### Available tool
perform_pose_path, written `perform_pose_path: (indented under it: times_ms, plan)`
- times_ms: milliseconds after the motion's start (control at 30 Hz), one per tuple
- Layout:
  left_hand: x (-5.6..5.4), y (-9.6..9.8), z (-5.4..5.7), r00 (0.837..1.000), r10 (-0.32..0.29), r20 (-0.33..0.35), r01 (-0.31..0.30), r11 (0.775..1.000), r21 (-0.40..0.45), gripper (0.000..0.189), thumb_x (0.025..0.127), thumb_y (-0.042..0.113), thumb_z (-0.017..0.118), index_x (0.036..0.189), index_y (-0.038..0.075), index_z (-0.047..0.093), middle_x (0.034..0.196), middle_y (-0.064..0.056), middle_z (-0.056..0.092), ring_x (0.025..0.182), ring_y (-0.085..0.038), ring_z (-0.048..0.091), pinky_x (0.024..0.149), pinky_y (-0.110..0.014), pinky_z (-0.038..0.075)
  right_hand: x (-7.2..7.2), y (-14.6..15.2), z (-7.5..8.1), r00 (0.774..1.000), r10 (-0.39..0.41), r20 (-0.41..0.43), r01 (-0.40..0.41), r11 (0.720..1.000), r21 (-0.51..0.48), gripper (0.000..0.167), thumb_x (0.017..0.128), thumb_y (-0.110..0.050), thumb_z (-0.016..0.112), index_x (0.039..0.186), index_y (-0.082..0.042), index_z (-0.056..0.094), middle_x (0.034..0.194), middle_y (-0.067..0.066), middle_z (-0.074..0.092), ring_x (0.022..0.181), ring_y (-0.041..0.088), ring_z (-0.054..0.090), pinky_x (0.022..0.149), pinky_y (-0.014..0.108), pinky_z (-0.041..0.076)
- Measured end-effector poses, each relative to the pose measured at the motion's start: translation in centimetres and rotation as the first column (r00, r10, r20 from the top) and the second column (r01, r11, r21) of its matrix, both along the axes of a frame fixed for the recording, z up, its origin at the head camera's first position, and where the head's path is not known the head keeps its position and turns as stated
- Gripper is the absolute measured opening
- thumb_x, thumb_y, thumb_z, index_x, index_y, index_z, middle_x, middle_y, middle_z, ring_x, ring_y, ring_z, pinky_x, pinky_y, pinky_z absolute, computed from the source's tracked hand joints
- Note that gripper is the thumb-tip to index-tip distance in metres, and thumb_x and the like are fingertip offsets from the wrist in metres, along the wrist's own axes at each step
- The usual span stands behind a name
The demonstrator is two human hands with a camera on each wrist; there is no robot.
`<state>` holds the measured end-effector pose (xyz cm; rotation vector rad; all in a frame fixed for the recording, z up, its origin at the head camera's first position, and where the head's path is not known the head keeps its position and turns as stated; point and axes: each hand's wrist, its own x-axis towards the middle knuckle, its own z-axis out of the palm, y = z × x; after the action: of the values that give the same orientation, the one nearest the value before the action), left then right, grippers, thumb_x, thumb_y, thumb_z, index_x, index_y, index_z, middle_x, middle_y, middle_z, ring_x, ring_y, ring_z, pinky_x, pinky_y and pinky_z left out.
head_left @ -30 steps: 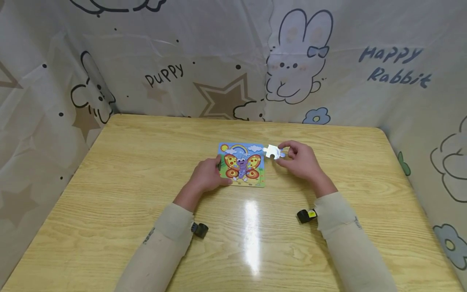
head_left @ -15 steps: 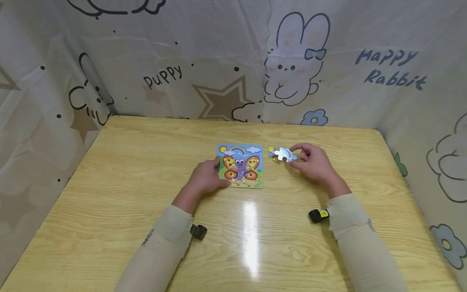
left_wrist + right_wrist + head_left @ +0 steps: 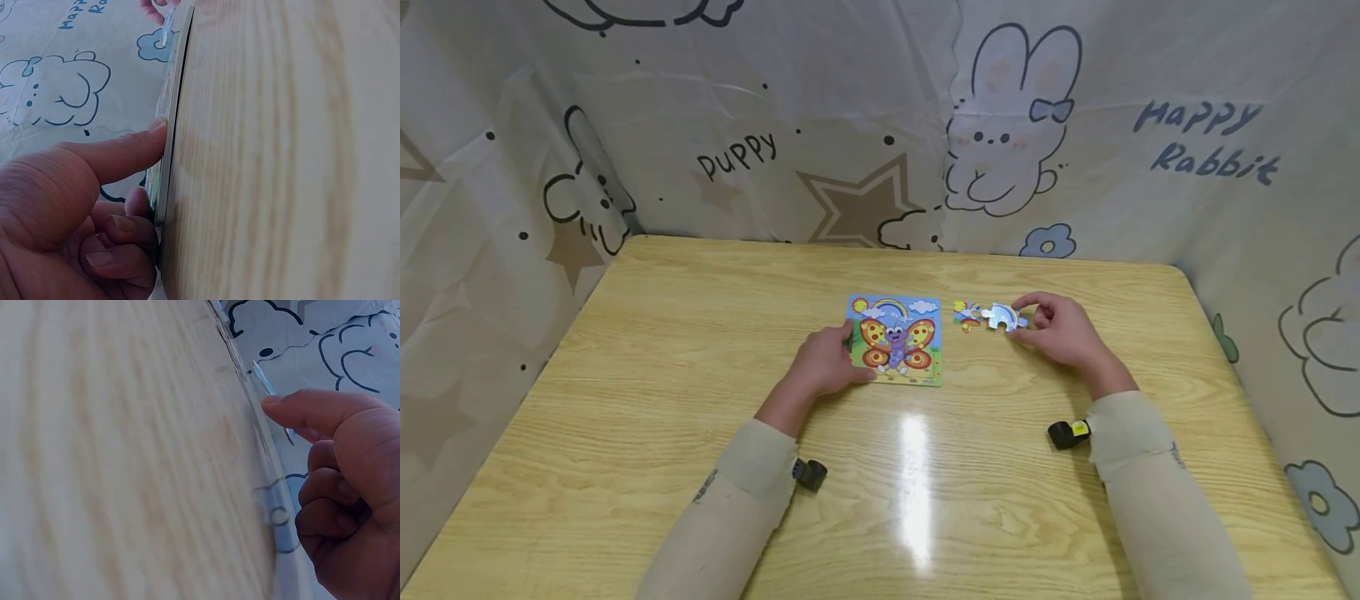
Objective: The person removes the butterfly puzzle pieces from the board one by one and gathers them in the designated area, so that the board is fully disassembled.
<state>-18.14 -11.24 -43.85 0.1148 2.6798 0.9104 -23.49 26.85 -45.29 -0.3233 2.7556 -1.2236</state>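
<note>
A square butterfly jigsaw puzzle lies flat on the wooden table. My left hand holds it at its left side, thumb along the lower left corner; the left wrist view has the thumb on the puzzle's face and curled fingers at its edge. To the right of the puzzle, my right hand pinches a shiny pale-blue jigsaw piece between thumb and index finger. In the right wrist view this piece is tilted up from the tabletop. A jigsaw piece with a sun lies just left of it.
A curtain printed with rabbits and stars hangs behind the table and along both sides. Small black wrist cameras stick out from both sleeves. A bright light reflection runs down the tabletop in front of the puzzle.
My right hand has carried the pale-blue piece rightward, away from the puzzle's upper right edge. The sun piece now shows on the table between them. My left hand has stayed in place.
</note>
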Motion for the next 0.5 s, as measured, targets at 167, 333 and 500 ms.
perform_pose_path:
  times_ms: [167,333,500]
  plan:
    - [0.0,0.0,-0.1,1.000,0.006,0.001,-0.006,1.000,0.007,0.101,0.078,0.034,0.088,0.154,-0.001,0.032,0.090,-0.010,0.059,0.091,-0.026,0.053,0.088,-0.039,0.044,-0.4,0.3,-0.3,1.000,0.008,0.026,-0.008,1.000,-0.003,0.037,0.086,-0.017,0.082,0.118,-0.007,0.065,0.066,0.002,0.035,0.059,0.018,0.035,0.066,0.035,0.033]
    - [0.0,0.0,-0.2,1.000,0.005,0.000,-0.005,1.000,0.013,0.101,0.078,0.034,0.088,0.154,-0.001,0.032,0.091,-0.010,0.059,0.095,-0.027,0.053,0.094,-0.041,0.043,-0.8,0.4,-0.6,0.999,0.009,0.043,-0.009,1.000,0.008,0.037,0.086,-0.015,0.081,0.119,-0.006,0.066,0.068,0.002,0.037,0.061,0.018,0.037,0.066,0.035,0.032]
    - [0.0,0.0,-0.1,1.000,0.006,0.007,-0.006,1.000,0.017,0.101,0.078,0.034,0.088,0.154,-0.001,0.031,0.083,-0.009,0.056,0.085,-0.025,0.052,0.083,-0.038,0.044,-1.1,0.3,-0.4,0.996,0.022,0.081,-0.022,1.000,-0.002,0.037,0.087,-0.014,0.080,0.120,-0.004,0.066,0.068,0.002,0.037,0.059,0.016,0.036,0.065,0.034,0.032]
